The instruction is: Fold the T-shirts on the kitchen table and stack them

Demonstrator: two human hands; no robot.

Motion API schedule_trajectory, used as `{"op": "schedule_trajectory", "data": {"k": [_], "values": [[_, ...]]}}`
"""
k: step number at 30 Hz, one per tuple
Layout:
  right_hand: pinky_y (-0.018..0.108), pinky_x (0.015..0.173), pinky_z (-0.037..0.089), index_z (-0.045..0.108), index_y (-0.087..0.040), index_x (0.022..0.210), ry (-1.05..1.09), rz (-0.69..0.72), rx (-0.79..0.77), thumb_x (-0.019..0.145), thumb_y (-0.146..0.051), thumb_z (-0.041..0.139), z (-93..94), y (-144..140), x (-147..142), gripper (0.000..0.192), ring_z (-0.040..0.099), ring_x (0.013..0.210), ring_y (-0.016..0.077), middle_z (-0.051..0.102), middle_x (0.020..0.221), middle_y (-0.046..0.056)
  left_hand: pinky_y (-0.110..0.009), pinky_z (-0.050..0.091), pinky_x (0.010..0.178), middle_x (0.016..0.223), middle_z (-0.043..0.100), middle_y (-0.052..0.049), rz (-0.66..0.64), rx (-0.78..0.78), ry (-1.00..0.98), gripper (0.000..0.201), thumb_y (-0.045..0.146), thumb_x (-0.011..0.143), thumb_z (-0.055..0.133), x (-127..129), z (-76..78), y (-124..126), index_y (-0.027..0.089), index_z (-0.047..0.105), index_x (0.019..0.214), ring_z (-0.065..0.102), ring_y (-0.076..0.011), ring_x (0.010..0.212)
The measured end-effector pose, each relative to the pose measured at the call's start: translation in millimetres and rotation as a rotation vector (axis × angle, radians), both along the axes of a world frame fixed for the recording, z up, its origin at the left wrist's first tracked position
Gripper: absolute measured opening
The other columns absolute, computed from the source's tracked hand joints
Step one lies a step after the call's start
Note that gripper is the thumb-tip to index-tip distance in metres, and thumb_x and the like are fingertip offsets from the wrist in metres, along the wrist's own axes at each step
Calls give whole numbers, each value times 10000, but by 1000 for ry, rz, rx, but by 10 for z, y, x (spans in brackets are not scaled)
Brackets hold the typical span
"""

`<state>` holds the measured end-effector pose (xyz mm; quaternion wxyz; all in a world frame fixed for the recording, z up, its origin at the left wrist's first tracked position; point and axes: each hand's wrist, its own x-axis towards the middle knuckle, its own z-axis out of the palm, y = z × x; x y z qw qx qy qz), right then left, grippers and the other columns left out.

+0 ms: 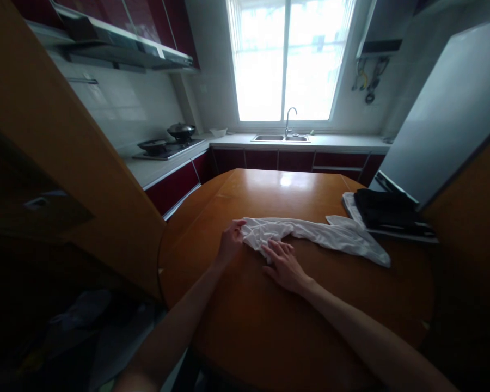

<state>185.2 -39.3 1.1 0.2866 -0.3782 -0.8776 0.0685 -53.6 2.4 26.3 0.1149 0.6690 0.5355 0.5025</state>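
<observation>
A thin white piece of clothing (318,231) lies crumpled in a long strip across the brown wooden table (253,196); its exact kind is hard to make out. My left hand (230,243) pinches the cloth's left end between thumb and fingers. Just to the right of it, my right hand (286,267) rests palm down, fingertips touching the near edge of the bunched part, fingers and thumb apart. The cloth's other end widens and lies flat toward the right side of the table.
Folded black clothing (386,209) lies on a white piece at the table's right edge, near the pale fridge (453,103). Beyond the table run a counter with a sink (269,138) and a stove (173,149) with pans. A wooden panel (118,179) stands at left.
</observation>
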Motion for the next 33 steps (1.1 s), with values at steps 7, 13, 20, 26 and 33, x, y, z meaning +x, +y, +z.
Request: {"op": "schedule_trajectory", "data": {"k": [7,13,20,26,33], "values": [[393,923,452,617,-226,884,307,-124,-165,817,-130,524,-17,318,-82,149,622,921,234,687,914,46,-461,427,1138,1321,643,-106,-178,-156,275,427,236,754,743,-353,-294,214,225,726,1181,568,-285,1275],[367,791,532,628,-205,1002,770,-328,-270,769,-250,515,78,537,579,263,659,904,253,706,962,76,-438,472,1087,1218,693,-90,-250,-143,306,117,324,845,697,-148,-290,163,232,766,823,630,-270,1171],[366,751,532,678,-161,980,806,-510,-231,777,-281,487,231,730,985,303,662,824,258,725,924,115,-318,523,768,816,665,-22,-149,-180,108,341,440,1018,392,22,-107,-25,208,635,965,623,-185,761],[404,851,518,688,-184,984,589,-462,0,897,-317,448,423,651,1352,288,667,911,269,732,956,107,-260,465,674,854,645,-4,-414,-297,68,401,481,802,714,-13,-1,-93,178,647,1056,568,-159,746],[344,799,499,713,-186,1041,203,-302,-45,967,-341,434,838,533,2073,328,680,837,237,756,988,94,-242,413,590,765,628,-26,-648,-589,282,344,487,780,749,-358,426,-22,155,705,704,536,-153,663]]}}
